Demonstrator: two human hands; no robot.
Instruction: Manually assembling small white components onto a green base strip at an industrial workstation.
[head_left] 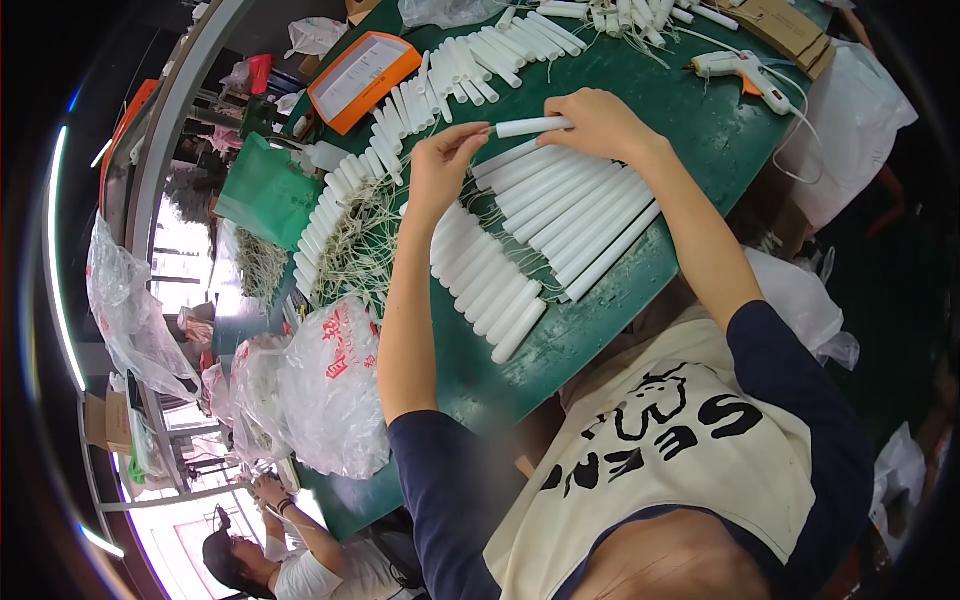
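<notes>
"What is hidden?"

"The right end of the white tube (530, 127), gripped by the right hand (600, 125); what is pinched by the left hand's (440, 165) closed fingertips can't be made out."

"Its look?"

"Slim, plain (held just beyond similar tubes (585, 205))."

"Room?"

"Bare green table (700, 140) is seen rightward, toward its edge."

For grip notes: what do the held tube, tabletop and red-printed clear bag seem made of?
Tube: probably plastic, smooth white with slight sheen; wax can't be ruled out.
Tabletop: unclear, perhaps painted or laminated; green, faintly glossy, marked.
Bag: thin plastic film, given its see-through wrinkles and highlights.
</notes>
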